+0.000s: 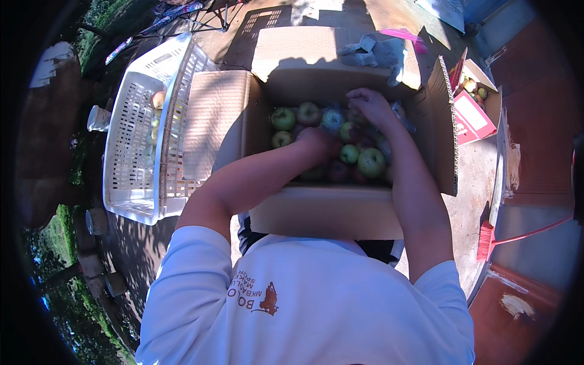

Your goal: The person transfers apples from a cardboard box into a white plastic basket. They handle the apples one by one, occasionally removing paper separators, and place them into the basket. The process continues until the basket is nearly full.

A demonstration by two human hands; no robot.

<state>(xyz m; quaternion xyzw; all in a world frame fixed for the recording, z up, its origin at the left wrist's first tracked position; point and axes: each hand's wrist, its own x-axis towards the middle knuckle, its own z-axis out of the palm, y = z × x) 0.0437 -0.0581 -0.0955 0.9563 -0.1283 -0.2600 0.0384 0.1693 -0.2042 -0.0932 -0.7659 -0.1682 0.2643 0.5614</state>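
A large open cardboard box [326, 212] stands before me, with several green and reddish apples inside. My left hand [319, 142] reaches down among the apples; its fingers are hidden in shade, so its hold is unclear. Over the right back part of the apples is my right hand [368, 106], fingers curled, with nothing clearly visible in them. A green apple [371, 163] and a smaller one [349, 154] lie between my forearms. Behind my left hand sits an apple wrapped in clear plastic [332, 118]. Another green apple [283, 119] rests at the box's back left corner.
A white plastic basket [132, 137] with some apples stands at the left, beside the box's open flap [214, 123]. Grey gloves [376, 52] lie on the back flap. At the right are a smaller red box [477, 116] of fruit and a red broom [487, 242].
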